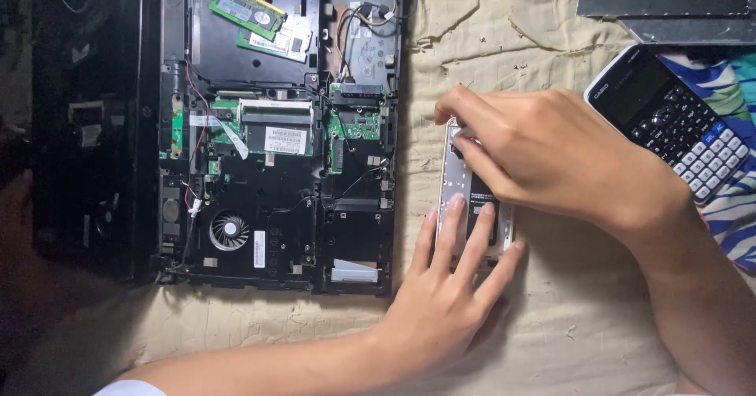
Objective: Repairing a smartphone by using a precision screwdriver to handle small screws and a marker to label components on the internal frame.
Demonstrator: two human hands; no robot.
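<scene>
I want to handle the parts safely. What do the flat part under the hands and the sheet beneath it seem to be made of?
The flat part looks like bare metal: silvery, dull shine, small holes along its edge. The sheet looks like cloth: beige, matte, wrinkled. The left hand presses on the part; the right hand touches its top end.

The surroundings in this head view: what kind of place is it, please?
Probably a home repair spot rather than a workshop. An opened laptop lies on a wrinkled beige cloth, a calculator sits nearby, and both hands rest on a small metal drive caddy.
</scene>
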